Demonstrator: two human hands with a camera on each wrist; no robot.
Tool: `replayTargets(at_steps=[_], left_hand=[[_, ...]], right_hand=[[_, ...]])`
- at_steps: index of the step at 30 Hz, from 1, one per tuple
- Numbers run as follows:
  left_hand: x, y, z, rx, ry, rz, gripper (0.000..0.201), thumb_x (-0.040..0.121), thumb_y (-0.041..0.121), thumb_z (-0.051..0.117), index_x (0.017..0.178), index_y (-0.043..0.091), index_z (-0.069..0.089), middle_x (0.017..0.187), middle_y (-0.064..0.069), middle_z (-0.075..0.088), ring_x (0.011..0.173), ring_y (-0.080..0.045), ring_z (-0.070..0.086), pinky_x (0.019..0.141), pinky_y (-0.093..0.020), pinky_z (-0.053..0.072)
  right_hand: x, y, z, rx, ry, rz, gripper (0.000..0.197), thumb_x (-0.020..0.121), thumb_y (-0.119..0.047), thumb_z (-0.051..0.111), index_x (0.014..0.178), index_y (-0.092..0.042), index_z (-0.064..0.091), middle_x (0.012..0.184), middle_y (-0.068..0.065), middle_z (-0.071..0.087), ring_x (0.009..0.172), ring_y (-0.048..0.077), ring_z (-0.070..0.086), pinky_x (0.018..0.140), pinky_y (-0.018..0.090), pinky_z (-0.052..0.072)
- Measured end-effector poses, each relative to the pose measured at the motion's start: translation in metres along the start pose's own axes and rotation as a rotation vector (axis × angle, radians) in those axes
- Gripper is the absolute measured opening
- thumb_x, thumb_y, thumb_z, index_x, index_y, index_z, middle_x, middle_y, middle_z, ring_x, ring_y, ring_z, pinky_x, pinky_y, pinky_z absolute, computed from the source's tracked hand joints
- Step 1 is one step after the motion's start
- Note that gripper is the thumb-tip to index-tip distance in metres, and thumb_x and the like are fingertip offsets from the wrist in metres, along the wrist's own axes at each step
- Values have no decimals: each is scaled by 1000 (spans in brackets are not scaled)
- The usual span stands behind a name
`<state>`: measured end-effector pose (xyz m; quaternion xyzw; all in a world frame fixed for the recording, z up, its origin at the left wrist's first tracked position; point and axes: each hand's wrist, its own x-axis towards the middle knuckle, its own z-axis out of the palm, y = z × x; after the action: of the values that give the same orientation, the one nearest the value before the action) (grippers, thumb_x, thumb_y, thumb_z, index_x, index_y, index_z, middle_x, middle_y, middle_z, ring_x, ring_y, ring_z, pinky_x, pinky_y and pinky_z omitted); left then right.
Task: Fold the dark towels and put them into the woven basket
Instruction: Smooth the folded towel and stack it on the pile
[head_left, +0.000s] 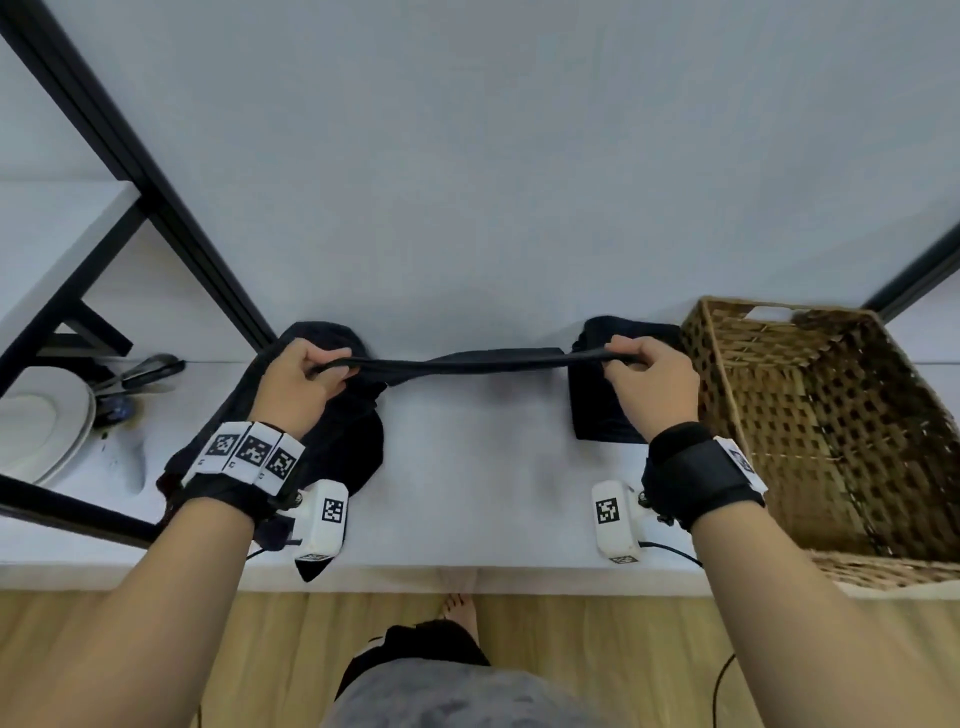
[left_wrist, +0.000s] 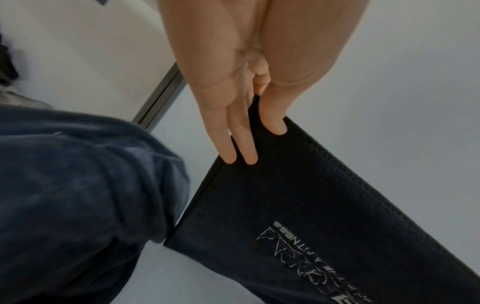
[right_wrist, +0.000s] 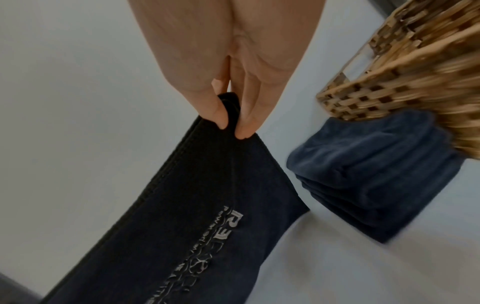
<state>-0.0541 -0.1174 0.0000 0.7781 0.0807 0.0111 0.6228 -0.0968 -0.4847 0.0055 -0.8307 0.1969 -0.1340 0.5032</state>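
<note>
A black towel (head_left: 467, 361) with a pale printed logo hangs stretched between my hands above the white table (head_left: 467, 467). My left hand (head_left: 306, 382) pinches its left end (left_wrist: 259, 131); my right hand (head_left: 649, 382) pinches its right end (right_wrist: 231, 117). The logo side (left_wrist: 311, 257) faces both wrist cameras. Under my left hand lies a rumpled heap of dark blue towels (head_left: 343, 431). A folded dark blue towel (head_left: 597, 410) lies under my right hand, against the left wall of the woven basket (head_left: 810, 415). The basket looks empty.
White plates (head_left: 47, 421) and dark-handled utensils (head_left: 140, 374) sit at the left, behind a black metal frame (head_left: 171, 223). The table's front edge runs just below my wrists; wooden floor and my feet show beneath.
</note>
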Motion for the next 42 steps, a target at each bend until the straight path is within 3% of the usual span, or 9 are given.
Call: replayTargets(at_steps=[5,11,20,23,25,27,33,38,42], left_hand=[[-33,-67,-5,106,-52,-138,28,90,-5,60,77,18,52,103,1,72,96,-21,71,89,-42,54],[-62,-123,-1,331,-175,-306,15,90,-1,62,80,8,55,80,-16,71,76,-25,74,86,-54,55],[-33,-138,19,657,-224,-375,6,94,15,60,89,17,58,63,-11,70,55,-21,70,61,-31,58],[-16,-142,29,749,-241,-341,6,94,14,62,88,15,59,73,-9,68,55,-15,67,51,-19,51],[-6,-149,37,835,-297,-326,4,92,11,64,95,10,62,93,-14,67,78,-25,68,71,-32,57],[5,-159,48,978,-384,-264,19,91,10,63,109,5,60,114,-14,58,102,-29,60,89,-40,50],[44,-181,103,986,-571,-17,51,92,11,61,141,13,46,157,2,27,130,-21,48,101,-30,42],[64,-196,130,1071,-788,15,71,97,23,56,155,23,16,163,7,-10,123,-25,54,84,-35,53],[80,-203,121,1116,-778,-31,76,98,37,53,156,24,7,162,7,-18,123,-30,51,90,-37,50]], right_hand=[[-48,57,11,-93,-102,52,24,82,-7,67,85,-30,70,93,-22,64,84,-8,59,73,-6,34],[-80,109,22,-244,-243,185,20,83,-9,65,90,-26,74,87,-11,69,85,10,64,83,22,48],[-50,136,55,-443,-362,317,22,87,-15,60,105,-17,72,96,2,71,88,18,60,78,19,41],[-32,139,72,-506,-389,380,28,89,-13,57,115,-14,69,111,10,70,105,27,62,87,26,46],[-24,140,85,-589,-430,401,36,90,-9,54,125,-13,62,121,13,65,112,30,58,90,29,46],[-18,138,102,-672,-463,354,45,89,-4,51,133,-11,55,132,13,55,118,31,53,94,33,45],[-11,125,183,-656,-679,38,51,92,-7,50,143,-13,46,151,7,38,129,28,46,104,38,44],[-5,125,232,-657,-889,-22,65,96,-22,51,155,-20,23,165,-2,4,137,29,36,102,40,46],[17,152,212,-735,-772,45,71,98,-34,48,157,-26,10,163,-13,-10,132,31,37,94,41,46]])
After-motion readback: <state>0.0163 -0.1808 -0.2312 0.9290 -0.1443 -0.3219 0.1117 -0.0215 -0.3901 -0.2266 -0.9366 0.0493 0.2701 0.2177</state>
